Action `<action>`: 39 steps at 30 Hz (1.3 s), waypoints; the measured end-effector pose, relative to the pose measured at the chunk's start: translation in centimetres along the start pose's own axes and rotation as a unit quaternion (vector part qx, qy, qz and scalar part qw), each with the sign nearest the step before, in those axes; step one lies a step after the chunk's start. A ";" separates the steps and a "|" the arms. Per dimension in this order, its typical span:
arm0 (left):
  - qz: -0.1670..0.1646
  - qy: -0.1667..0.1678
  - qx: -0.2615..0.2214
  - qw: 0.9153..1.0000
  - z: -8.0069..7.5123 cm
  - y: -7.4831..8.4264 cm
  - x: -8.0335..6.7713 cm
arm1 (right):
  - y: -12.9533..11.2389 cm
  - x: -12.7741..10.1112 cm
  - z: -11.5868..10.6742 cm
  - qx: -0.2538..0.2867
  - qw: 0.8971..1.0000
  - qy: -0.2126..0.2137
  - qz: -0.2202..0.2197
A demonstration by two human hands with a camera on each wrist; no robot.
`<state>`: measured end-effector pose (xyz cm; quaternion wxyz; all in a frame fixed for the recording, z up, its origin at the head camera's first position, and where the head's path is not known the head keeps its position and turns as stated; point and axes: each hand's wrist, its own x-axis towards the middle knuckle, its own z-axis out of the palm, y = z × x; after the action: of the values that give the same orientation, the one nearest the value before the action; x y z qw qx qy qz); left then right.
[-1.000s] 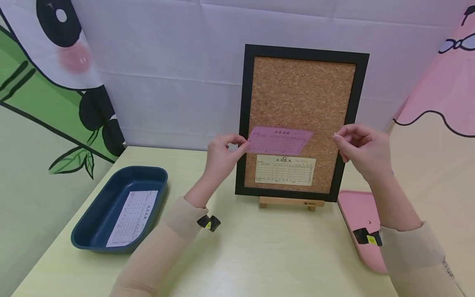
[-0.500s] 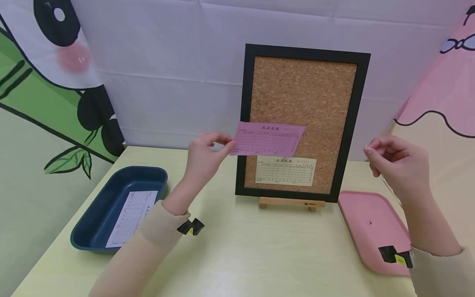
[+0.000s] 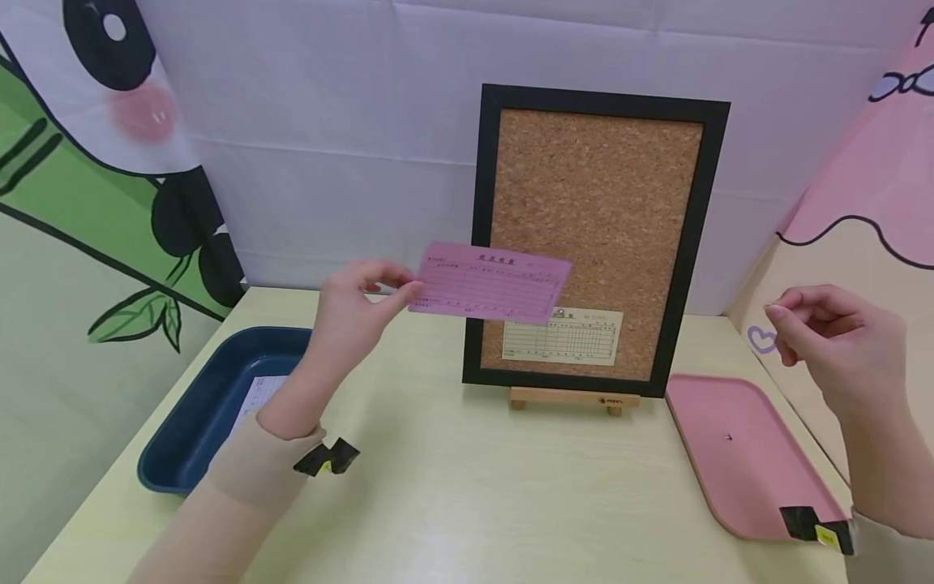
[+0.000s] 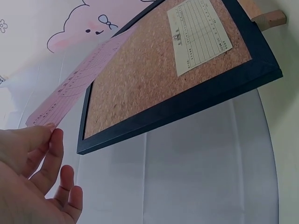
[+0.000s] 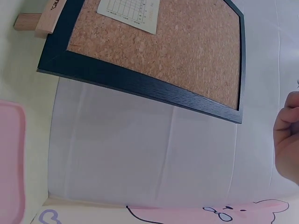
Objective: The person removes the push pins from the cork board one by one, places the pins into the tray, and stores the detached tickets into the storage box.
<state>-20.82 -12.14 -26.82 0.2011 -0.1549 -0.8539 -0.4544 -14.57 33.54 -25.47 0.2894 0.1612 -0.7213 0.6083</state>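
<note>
My left hand pinches the left end of a pink printed form slip between thumb and fingertip. The slip is held in the air, overlapping the lower left of a black-framed corkboard in the head view; the left wrist view shows it slanting past the board's edge. A cream form slip hangs low on the cork, fixed by a pushpin near its top. Right of the board, my right hand is raised, thumb and forefinger pinching a tiny metallic pushpin, mostly hidden by the fingers.
The board stands on a small wooden easel. A pink tray at the right holds a small metallic pin. At the left, a dark blue tray holds a white form slip, partly behind the left forearm.
The left hand has drawn the pink slip leftward off the board's middle. The right hand has moved right and down, away from the board's right edge, over toward the pink tray's side.
</note>
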 end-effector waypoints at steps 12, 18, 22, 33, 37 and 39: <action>-0.023 -0.015 0.059 0.998 -4.5 -0.7 -1.2 | 1.4 -1.3 -2.3 -0.016 0.999 -0.014 0.032; -0.023 -0.007 0.093 0.995 -6.7 -1.4 -1.5 | 2.3 -1.9 -3.3 -0.082 0.995 -0.025 0.051; -0.022 0.003 0.115 0.993 -8.2 -1.9 -1.7 | 2.9 -2.2 -4.0 -0.129 0.989 -0.036 0.068; -0.016 -0.007 0.187 0.982 -12.8 -4.5 -1.6 | 5.4 -3.5 -5.7 -0.115 0.985 -0.074 0.110; -0.021 -0.016 0.212 0.977 -14.3 -5.7 -1.7 | 6.3 -3.9 -6.3 -0.134 0.979 -0.087 0.127; -0.012 -0.018 0.218 0.976 -15.0 -6.3 -1.8 | 6.6 -4.1 -6.5 -0.150 0.975 -0.096 0.136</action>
<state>-19.07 -28.22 -24.59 0.2089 -0.1049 -0.9376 -0.2572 -13.75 40.75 -32.57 0.1543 0.0737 -0.8439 0.5085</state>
